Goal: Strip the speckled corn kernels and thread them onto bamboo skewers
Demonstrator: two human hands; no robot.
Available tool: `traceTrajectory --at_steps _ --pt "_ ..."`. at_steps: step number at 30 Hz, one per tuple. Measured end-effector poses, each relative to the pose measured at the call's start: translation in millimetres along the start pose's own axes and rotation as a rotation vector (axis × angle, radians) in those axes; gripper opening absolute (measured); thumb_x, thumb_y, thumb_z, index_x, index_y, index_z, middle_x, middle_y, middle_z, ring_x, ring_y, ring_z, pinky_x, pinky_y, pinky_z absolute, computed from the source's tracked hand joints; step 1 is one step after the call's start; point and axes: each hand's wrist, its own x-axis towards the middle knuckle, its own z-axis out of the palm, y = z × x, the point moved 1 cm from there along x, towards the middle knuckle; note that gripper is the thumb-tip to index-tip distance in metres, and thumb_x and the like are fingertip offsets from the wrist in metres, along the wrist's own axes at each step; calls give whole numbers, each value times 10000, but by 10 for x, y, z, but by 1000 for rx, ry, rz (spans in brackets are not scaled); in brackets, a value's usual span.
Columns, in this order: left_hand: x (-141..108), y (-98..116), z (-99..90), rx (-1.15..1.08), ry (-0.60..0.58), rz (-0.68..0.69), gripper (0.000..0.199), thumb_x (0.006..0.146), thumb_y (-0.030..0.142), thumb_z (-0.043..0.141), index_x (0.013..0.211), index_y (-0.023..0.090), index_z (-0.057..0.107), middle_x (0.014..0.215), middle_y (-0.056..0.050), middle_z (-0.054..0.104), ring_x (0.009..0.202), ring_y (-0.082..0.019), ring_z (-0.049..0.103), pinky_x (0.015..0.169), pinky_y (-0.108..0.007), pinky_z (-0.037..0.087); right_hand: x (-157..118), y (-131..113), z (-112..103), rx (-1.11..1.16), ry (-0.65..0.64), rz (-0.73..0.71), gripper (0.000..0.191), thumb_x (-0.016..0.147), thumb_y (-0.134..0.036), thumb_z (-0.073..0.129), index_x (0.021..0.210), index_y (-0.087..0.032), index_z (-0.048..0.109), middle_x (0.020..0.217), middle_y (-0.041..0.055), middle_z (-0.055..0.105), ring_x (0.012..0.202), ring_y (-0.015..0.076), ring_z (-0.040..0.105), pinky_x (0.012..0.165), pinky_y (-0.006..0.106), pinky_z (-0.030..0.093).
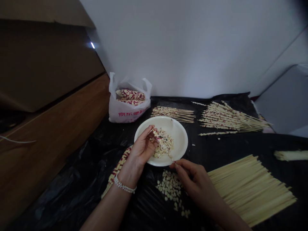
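A white bowl (pixel 180 141) holding pale and a few dark red corn kernels (pixel 165 146) stands on black plastic. Over its left side is my left hand (pixel 145 144), wearing a beaded bracelet, its fingers curled round a thin stick threaded with kernels (pixel 155 132). My right hand (pixel 192 179) is at the bowl's lower right rim, thumb and forefinger pinched together; what lies between them is too small to make out. Loose pale kernels (pixel 170 187) lie on the plastic below the bowl. A speckled corn cob (pixel 117 170) lies partly hidden behind my left forearm.
A white plastic bag (pixel 127 115) of speckled cobs stands behind the bowl. Kernel-threaded sticks lie in a small pile (pixel 172 113) and a larger pile (pixel 223 118). Bare sticks (pixel 252 189) spread at the right, near a pale stalk (pixel 292 155). Wooden board (pixel 72 118) at left.
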Motion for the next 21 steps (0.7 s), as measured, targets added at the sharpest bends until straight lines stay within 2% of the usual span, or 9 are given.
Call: traceTrajectory --at_steps 5,14,21 --pt "-1 -19 2 -10 9 -5 46 849 155 637 849 145 682 704 -14 679 563 -92 613 506 -188 494 0 6 4 9 4 1 360 928 -348 435 873 -143 725 654 37 648 570 152 526 557 286 373" --pt "0 -44 -9 -3 -32 -33 50 828 161 657 863 142 688 769 -39 705 648 -108 659 521 -182 508 -3 11 4 19 6 12 350 931 -342 444 875 -141 725 595 8 585 526 128 469 517 267 339" --pt "-33 -84 17 113 16 93 91 821 199 649 811 129 706 728 -41 696 634 -99 645 532 -165 492 -2 12 4 18 15 12 344 921 -344 457 877 -141 731 622 25 635 542 140 518 526 269 358"
